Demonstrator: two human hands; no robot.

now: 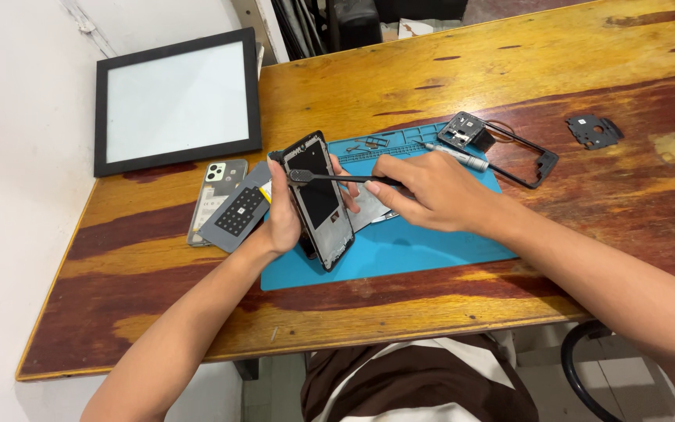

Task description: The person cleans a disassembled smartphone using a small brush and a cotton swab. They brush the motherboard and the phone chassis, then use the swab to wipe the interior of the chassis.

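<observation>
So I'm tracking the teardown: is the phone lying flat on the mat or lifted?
Lifted: the left hand holds the phone tilted on edge above the blue mat.

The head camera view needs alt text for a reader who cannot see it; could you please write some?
Over a blue mat on a wooden table, the left hand holds an opened phone on edge while the right hand presses a thin black tool against its top. A phone frame, screwdriver, back cover and black-framed panel lie around.
</observation>
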